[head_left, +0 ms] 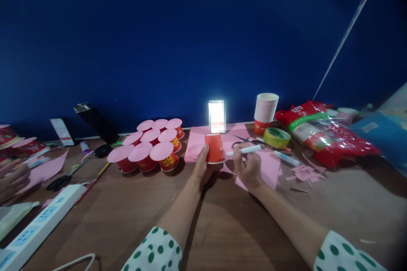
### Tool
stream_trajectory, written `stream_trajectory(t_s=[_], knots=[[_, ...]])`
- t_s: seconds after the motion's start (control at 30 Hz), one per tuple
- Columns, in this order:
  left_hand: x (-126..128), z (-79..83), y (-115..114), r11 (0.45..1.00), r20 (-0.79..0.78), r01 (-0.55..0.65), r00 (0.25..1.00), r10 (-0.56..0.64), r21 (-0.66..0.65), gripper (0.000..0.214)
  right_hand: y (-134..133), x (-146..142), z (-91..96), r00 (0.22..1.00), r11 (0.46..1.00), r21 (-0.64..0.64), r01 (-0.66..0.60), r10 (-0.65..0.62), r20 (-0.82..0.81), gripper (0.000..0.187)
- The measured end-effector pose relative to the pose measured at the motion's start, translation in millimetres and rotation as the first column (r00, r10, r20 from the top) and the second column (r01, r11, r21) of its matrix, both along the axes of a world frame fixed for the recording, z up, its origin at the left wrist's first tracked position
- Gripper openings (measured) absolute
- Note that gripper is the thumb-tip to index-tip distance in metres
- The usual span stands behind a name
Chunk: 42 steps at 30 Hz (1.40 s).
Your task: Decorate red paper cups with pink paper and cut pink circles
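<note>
Red-orange paper cup (215,147) at clock centre, mouth downward, narrow base up, above the brown table (210,237). Left hand (202,165): grasping the cup at its 8 o'clock side, thumb along the wall. Right hand (248,168), at 4 o'clock: fingers closed around a pale marker (252,149), tip toward the cup wall; contact cannot be determined.

Surroundings, taken from the cup: bright phone-like screen (216,116) at 12; stack of nested cups (266,112) at 2; yellow-green tape roll (277,138) at 3, red plastic bag (327,135) beyond it. Second marker (286,158) also near 3. Pink paper (270,171) lies beneath and around the hands. At 9, nine inverted red cups (148,164), each topped by a pink disc (161,150). White power strip (47,216) at 8. Another person's hand (14,178), blurred, farther out near 9.
</note>
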<state>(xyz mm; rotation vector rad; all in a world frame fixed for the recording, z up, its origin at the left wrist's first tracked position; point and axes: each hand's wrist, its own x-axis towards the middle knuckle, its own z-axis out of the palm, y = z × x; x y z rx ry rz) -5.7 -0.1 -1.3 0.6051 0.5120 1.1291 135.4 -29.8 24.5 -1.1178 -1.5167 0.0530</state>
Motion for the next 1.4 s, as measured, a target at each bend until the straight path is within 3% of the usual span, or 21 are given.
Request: stream_trajectory(t_s=[0.2,0.47,0.6,0.9,1.17,1.4], knots=[[-5,6.0,0,0.999,0.014,-0.014,1.0,0.015,-0.05,0.059,1,-2,-5.6,0.988,0.996,0.012,-0.091,0.092,-0.125,0.021],[-3,8.4,-1,0.997,0.095,-0.065,0.993,0.068,-0.032,0.057,4,-9,-18.7,0.958,0.967,-0.157,-0.199,0.158,-0.238,0.022],[-3,9.1,-1,0.995,0.115,-0.097,0.988,0.1,-0.03,0.059,3,-14,-20.5,0.968,0.952,-0.211,-0.222,0.189,-0.167,0.02],[-2,4.7,2,0.986,0.157,-0.166,0.973,0.168,-0.028,0.057,9,-15,-31.0,0.989,0.962,-0.232,-0.146,0.142,-0.032,0.025],[1,4.3,4,0.978,0.136,-0.209,0.969,0.207,-0.003,0.054,9,-16,-37.2,0.99,0.979,-0.174,-0.103,0.118,0.073,0.027],[8,7.4,0,0.959,0.07,-0.277,0.957,0.281,-0.058,0.046,10,-13,-39.3,0.982,0.991,-0.119,-0.065,0.085,0.17,0.03]])
